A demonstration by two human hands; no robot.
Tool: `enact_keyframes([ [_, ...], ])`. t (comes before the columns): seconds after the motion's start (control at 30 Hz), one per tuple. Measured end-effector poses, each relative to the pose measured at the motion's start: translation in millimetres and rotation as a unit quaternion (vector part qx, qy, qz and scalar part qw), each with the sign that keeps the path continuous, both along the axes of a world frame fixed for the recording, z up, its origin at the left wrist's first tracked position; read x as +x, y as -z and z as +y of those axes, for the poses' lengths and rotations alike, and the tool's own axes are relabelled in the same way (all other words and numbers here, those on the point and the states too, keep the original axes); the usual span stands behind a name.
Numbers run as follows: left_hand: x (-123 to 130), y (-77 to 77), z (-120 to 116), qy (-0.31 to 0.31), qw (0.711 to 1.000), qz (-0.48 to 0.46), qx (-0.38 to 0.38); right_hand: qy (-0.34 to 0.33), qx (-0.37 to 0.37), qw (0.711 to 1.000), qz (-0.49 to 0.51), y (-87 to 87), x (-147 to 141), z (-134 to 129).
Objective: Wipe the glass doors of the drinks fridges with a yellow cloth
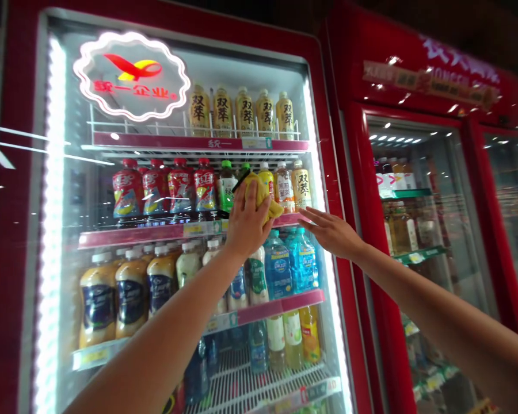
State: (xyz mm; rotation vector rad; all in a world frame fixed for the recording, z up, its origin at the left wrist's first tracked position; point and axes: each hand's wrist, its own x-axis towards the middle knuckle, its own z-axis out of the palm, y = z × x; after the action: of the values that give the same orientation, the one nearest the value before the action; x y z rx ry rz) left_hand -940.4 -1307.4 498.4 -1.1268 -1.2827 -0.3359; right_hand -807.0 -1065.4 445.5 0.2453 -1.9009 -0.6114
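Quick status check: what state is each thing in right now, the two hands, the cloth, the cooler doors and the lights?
Left hand: pressing a yellow cloth flat on the glass.
Yellow cloth: bunched under the palm.
Right hand: open, fingers flat on the door's right edge.
Red drinks cooler's glass door: closed.
Scalloped logo sign: lit.
White light strip: on.
Second red cooler's door: closed.

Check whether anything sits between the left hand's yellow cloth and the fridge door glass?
Nothing visible does. The left hand presses the yellow cloth flat against the glass door; the bottles stand behind the glass. The right hand rests flat near the door's right edge.
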Motion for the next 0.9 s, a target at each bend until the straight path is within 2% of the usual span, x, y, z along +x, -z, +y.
enact_keyframes([
  [0.1,0,17.0,-3,-0.029,0.994,0.044,-0.1,-0.01,0.016,1.0,-0.003,-1.6,8,20],
  [0.17,-3,20.2,-10,-0.048,0.989,0.058,-0.131,-0.02,0.023,0.999,-0.008,-2.2,12,35],
  [0.27,-1,8.1,-6,-0.063,0.995,0.037,-0.066,-0.045,0.027,0.999,-0.013,-3.5,13,53],
  [0.37,12,-10.3,28,-0.06,0.997,0.0,0.045,-0.063,0.026,0.998,-0.011,-5.5,10,62],
  [0.43,23,-14.1,56,-0.064,0.996,-0.013,0.066,-0.064,0.026,0.998,-0.006,-5.9,8,65],
  [0.5,33,-6.0,76,-0.076,0.996,-0.009,0.038,-0.063,0.025,0.998,0.0,-4.8,7,67],
  [0.57,37,11.9,81,-0.086,0.996,0.009,-0.015,-0.065,0.026,0.998,0.004,-2.2,7,69],
  [0.67,36,40.0,70,-0.097,0.99,0.043,-0.089,-0.067,0.029,0.997,0.006,1.5,8,72],
  [0.73,34,47.0,62,-0.106,0.986,0.057,-0.112,-0.066,0.032,0.997,0.004,1.8,8,75],
  [0.8,34,40.5,64,-0.112,0.987,0.055,-0.104,-0.065,0.035,0.997,-0.001,-0.2,9,77],
  [0.9,37,17.8,84,-0.108,0.993,0.029,-0.049,-0.064,0.043,0.997,-0.009,-4.4,12,80],
])
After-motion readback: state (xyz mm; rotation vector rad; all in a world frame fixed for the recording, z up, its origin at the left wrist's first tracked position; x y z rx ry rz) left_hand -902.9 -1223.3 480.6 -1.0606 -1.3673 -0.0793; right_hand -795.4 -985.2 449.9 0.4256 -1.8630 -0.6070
